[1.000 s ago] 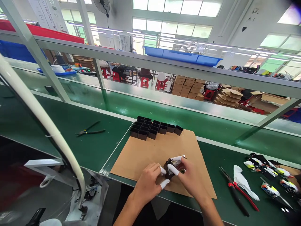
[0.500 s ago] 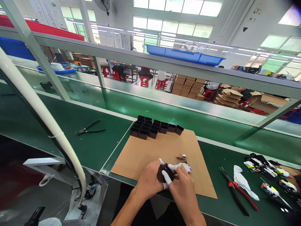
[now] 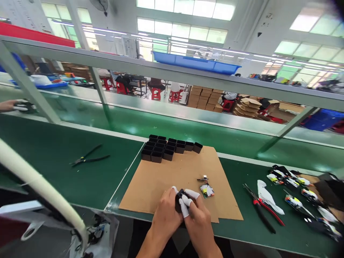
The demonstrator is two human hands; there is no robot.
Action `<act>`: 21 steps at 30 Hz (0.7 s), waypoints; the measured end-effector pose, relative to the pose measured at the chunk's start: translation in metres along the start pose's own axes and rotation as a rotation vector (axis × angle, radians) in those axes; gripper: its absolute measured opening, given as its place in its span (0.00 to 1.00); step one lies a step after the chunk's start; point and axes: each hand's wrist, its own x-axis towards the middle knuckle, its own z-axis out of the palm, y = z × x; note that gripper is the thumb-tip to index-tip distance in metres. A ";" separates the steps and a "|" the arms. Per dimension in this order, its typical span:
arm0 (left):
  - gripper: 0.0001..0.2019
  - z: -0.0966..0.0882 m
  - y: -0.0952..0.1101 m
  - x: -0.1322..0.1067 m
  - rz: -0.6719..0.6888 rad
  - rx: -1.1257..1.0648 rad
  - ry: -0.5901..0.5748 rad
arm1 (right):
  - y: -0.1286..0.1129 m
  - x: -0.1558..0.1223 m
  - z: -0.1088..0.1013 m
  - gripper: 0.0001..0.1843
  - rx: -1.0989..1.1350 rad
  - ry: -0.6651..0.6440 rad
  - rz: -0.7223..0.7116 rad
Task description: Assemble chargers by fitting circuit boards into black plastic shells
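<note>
My left hand (image 3: 165, 216) and my right hand (image 3: 197, 218) are pressed together over the near edge of a brown cardboard sheet (image 3: 158, 179). Both wear white finger cots. Together they grip a small black box-shaped part (image 3: 179, 200), mostly hidden by the fingers. Just right of the hands, a small circuit board (image 3: 206, 190) with a metal clip (image 3: 202, 178) above it lies on the cardboard. A cluster of several open black boxes (image 3: 166, 147) stands at the cardboard's far edge.
Black pliers (image 3: 88, 157) lie on the green belt (image 3: 67, 175) at left. Red-handled cutters (image 3: 262, 209), a white cloth (image 3: 264, 197) and several small boards (image 3: 295, 193) lie at right. A white tube (image 3: 40, 184) crosses the near left. Another person's hand (image 3: 10, 105) shows far left.
The view has swung right and down. My hands drew closer to me and closed tighter round the black part. The small board now lies free on the cardboard beside them.
</note>
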 end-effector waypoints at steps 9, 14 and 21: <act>0.32 -0.017 -0.036 0.019 -0.115 -0.656 -0.025 | 0.002 0.007 -0.022 0.19 -0.048 0.138 -0.051; 0.33 -0.015 -0.062 0.039 -0.255 -0.956 0.072 | 0.019 -0.011 -0.005 0.20 -0.153 0.182 -0.071; 0.33 -0.008 -0.051 0.024 -0.134 -0.830 0.128 | 0.007 0.007 -0.013 0.19 -0.109 0.254 -0.092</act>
